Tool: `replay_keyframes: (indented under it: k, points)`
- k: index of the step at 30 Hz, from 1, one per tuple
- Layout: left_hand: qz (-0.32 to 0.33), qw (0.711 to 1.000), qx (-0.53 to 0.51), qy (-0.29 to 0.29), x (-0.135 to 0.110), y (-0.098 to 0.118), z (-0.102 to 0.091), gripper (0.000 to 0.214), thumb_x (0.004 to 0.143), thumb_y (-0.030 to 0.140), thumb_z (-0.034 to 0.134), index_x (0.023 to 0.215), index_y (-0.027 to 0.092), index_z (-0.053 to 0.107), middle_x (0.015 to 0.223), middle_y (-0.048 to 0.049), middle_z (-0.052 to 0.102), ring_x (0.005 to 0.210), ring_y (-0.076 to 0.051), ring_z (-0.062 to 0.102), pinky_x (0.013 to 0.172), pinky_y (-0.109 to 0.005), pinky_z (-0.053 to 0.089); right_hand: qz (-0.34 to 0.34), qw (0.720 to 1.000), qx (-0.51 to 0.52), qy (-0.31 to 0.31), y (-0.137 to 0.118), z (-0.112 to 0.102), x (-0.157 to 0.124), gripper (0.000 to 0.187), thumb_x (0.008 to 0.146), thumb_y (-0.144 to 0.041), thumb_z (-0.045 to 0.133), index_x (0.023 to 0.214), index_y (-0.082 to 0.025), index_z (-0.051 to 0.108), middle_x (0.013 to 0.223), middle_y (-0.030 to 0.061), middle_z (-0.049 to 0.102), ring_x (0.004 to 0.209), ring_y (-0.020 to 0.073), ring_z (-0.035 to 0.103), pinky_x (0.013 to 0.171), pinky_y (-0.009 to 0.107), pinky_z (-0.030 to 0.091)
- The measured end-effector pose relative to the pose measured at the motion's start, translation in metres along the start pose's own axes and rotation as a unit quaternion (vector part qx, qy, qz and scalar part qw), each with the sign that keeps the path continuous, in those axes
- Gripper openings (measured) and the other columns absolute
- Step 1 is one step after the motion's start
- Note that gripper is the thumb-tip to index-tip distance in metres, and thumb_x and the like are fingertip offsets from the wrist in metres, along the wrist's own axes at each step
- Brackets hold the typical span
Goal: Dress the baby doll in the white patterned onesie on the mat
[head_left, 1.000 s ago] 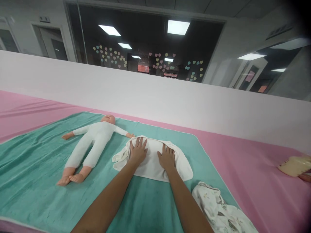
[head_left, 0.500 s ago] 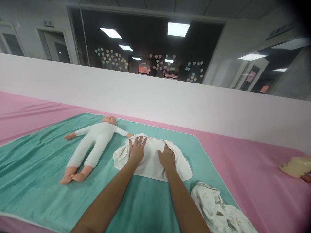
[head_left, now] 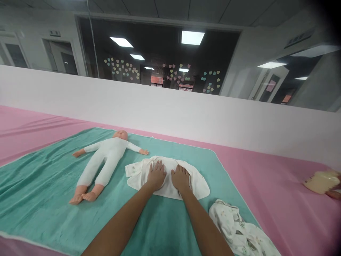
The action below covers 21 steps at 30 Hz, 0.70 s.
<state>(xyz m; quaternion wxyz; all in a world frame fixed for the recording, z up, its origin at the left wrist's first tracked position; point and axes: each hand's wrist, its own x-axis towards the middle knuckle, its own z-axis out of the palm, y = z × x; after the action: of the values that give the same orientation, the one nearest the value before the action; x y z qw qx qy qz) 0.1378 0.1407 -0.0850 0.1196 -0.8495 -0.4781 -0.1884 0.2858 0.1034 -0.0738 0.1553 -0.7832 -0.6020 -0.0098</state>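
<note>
Both my hands lie flat on a folded white cloth (head_left: 198, 183) spread on a teal blanket (head_left: 48, 199). My left hand (head_left: 156, 174) presses the cloth's middle with fingers stretched out. My right hand (head_left: 180, 177) rests right beside it, fingers also flat and apart. A baby doll (head_left: 105, 156) in a white suit lies on its back to the left of the cloth, arms spread, head toward the far wall.
A patterned white garment (head_left: 239, 231) lies crumpled at the blanket's near right corner. The blanket covers a pink sheet (head_left: 279, 192). A beige object (head_left: 319, 181) sits at the far right edge. A low white wall (head_left: 186, 110) runs behind the bed.
My hands have slid toward each other on the cloth and a little nearer to me. The cloth looks more bunched and narrower.
</note>
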Motion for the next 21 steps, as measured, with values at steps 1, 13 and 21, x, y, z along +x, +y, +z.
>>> replay_keyframes:
  k: [1,13,21]
  points:
    - [0.013,1.000,-0.005,0.001,-0.003,0.005,0.000,0.050,0.091,0.037,0.023,0.130,0.015,0.043,0.142,-0.0120,0.033,0.133,-0.026,0.022,0.107,-0.052,0.014,-0.026,1.000,-0.007,0.011,0.000,0.001,-0.006,0.060,0.090,-0.041,0.023,0.136,-0.003,0.029,0.141,0.0185,0.030,0.132,0.0255,0.022,0.107,0.038,0.009]
    - [0.036,0.999,-0.030,-0.004,-0.051,0.012,-0.018,0.054,0.090,0.042,0.026,0.129,0.010,0.044,0.139,-0.0158,0.037,0.130,-0.029,0.030,0.105,-0.047,0.024,-0.137,0.990,0.000,-0.030,0.008,-0.012,-0.059,0.066,0.090,-0.049,0.018,0.138,-0.005,0.028,0.146,0.0129,0.021,0.135,0.0231,0.015,0.108,0.038,0.012]
    - [0.072,0.993,-0.076,-0.051,-0.124,0.022,-0.077,0.052,0.091,0.042,0.028,0.134,0.014,0.037,0.141,-0.0112,0.034,0.131,-0.024,0.029,0.105,-0.045,0.027,-0.205,0.976,0.043,-0.061,0.013,-0.048,-0.149,0.064,0.090,-0.049,0.022,0.139,-0.008,0.025,0.146,0.0105,0.019,0.135,0.0233,0.015,0.109,0.040,0.015]
